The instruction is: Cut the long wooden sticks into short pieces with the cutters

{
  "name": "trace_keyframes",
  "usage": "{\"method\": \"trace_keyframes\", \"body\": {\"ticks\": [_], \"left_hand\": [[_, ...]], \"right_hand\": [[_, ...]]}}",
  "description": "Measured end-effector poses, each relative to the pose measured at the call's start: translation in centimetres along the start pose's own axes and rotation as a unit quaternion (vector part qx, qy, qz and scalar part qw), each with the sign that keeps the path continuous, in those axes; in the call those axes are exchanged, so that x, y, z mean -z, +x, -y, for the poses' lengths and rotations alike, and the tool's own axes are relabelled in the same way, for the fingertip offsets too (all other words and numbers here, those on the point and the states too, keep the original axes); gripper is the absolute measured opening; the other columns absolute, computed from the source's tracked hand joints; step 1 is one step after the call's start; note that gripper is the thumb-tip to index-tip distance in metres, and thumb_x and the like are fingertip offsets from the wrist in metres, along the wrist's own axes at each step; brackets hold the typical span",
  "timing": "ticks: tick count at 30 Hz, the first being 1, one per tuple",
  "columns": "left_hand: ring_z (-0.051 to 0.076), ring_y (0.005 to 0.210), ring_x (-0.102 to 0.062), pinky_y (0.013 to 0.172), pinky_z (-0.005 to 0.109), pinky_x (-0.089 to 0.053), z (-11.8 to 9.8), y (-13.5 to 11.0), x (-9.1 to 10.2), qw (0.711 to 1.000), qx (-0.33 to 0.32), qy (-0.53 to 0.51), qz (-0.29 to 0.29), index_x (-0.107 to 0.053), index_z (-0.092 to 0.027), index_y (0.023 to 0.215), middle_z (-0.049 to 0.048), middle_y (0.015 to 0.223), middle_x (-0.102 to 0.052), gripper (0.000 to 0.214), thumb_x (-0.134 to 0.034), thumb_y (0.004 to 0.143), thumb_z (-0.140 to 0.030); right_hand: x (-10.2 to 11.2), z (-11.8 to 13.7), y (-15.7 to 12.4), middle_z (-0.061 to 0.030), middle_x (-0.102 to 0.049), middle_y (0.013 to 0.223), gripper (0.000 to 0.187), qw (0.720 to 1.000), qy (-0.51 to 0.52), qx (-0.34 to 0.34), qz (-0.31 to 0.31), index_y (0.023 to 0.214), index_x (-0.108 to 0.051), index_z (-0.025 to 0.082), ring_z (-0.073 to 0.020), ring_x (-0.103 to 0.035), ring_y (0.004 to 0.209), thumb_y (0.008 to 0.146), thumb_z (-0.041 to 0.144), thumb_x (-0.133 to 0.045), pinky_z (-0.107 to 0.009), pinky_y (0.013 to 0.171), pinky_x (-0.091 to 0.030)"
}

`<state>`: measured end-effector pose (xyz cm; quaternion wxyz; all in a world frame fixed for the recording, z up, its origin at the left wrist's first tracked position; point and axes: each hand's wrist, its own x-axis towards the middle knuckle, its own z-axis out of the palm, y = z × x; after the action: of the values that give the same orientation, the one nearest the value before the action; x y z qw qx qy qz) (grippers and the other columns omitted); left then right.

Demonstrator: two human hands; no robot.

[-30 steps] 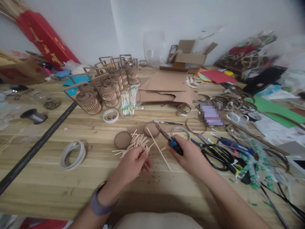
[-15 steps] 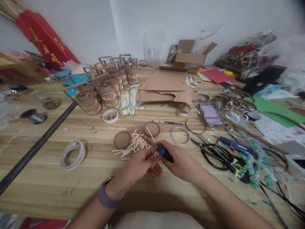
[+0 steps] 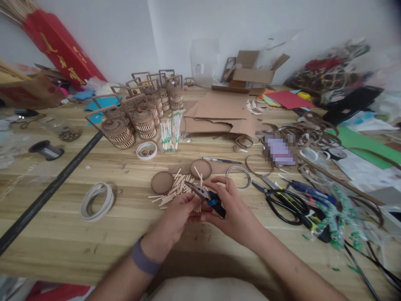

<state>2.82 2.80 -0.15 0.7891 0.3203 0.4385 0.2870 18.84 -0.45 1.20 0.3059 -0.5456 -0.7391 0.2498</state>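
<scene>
Long-nosed pliers [image 3: 200, 191] with blue and black handles lie in my right hand [image 3: 238, 211], its thumb and index finger spread loosely around the handles. My left hand [image 3: 175, 215] is closed on a few short wooden sticks [image 3: 198, 207], right beneath the pliers; its fingertips are partly hidden. Both hands are close together over the table. Just beyond them is a loose heap of cut wooden sticks [image 3: 177, 186]. Two round cardboard pieces with ridged rims flank the heap, a left disc [image 3: 162, 182] and a right disc [image 3: 200, 169].
Scissors [image 3: 285, 202] and a screwdriver [image 3: 310, 190] lie at right, near brown strips [image 3: 300, 133]. Tape rolls [image 3: 97, 201] sit at left. Lidded stick baskets [image 3: 119, 131] with square handles stand behind, beside wrapped sticks [image 3: 167, 133] and cardboard sheets [image 3: 219, 106]. A pen [image 3: 222, 160] lies mid-table.
My right hand's fingers have loosened and spread on the pliers, which have shifted slightly left and down. My left hand has moved a little left, still with sticks. The view has shifted slightly.
</scene>
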Motion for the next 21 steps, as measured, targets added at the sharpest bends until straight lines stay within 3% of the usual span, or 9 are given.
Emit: {"method": "trace_keyframes", "body": {"ticks": [4, 11, 14, 16, 21], "left_hand": [[0.01, 0.054, -0.055, 0.049, 0.019, -0.037, 0.4, 0.1, -1.0, 0.999, -0.027, -0.039, -0.017, -0.064, -0.016, 0.069, -0.0026, 0.061, -0.063, 0.027, -0.081, 0.056, -0.032], [0.011, 0.063, -0.059, 0.06, 0.021, -0.046, 0.7, -0.6, -1.6, 0.995, -0.086, -0.028, -0.034, -0.065, -0.016, 0.076, -0.0024, 0.067, -0.066, 0.025, -0.077, 0.064, -0.034], [0.013, 0.059, -0.061, 0.059, 0.023, -0.047, 0.2, -1.0, -1.2, 0.997, -0.07, 0.015, -0.031, -0.065, -0.016, 0.077, -0.0007, 0.065, -0.067, 0.035, -0.078, 0.064, -0.046], [0.014, 0.058, -0.063, 0.057, 0.023, -0.047, -0.3, -1.3, -0.8, 0.997, -0.047, 0.048, -0.031, -0.064, -0.015, 0.078, 0.0009, 0.066, -0.068, 0.042, -0.077, 0.065, -0.053], [0.015, 0.058, -0.066, 0.056, 0.023, -0.046, -1.0, -2.0, -0.2, 0.996, -0.032, 0.084, -0.026, -0.065, -0.015, 0.088, 0.0012, 0.066, -0.07, 0.051, -0.077, 0.064, -0.058]], "right_hand": [[-1.0, 0.0, -0.3, -0.0145, -0.043, 0.125, 0.069, 0.999, -0.04, -0.008, -0.013, 0.131, -0.045, 0.021, -0.0289, -0.06, 0.108, 0.07, 0.016, -0.078, -0.045, 0.088, -0.056], [-1.1, -0.1, -0.3, -0.0142, -0.045, 0.124, 0.066, 0.999, -0.013, -0.011, -0.03, 0.132, -0.046, 0.02, -0.0275, -0.059, 0.107, 0.073, 0.019, -0.076, -0.044, 0.092, -0.053], [0.6, 0.6, -0.8, -0.0112, -0.053, 0.114, 0.049, 0.997, 0.049, -0.057, 0.02, 0.122, -0.053, 0.019, -0.0269, -0.057, 0.107, 0.077, 0.028, -0.071, -0.043, 0.093, -0.05], [2.3, 0.9, -1.3, -0.0068, -0.059, 0.099, 0.031, 0.986, 0.083, -0.122, 0.083, 0.109, -0.059, 0.02, -0.0243, -0.059, 0.094, 0.083, 0.035, -0.062, -0.04, 0.085, -0.05], [6.1, 0.4, -2.8, -0.004, -0.065, 0.094, 0.034, 0.933, 0.171, -0.249, 0.197, 0.099, -0.064, 0.02, -0.023, -0.057, 0.09, 0.083, 0.049, -0.057, -0.034, 0.078, -0.046]]}}
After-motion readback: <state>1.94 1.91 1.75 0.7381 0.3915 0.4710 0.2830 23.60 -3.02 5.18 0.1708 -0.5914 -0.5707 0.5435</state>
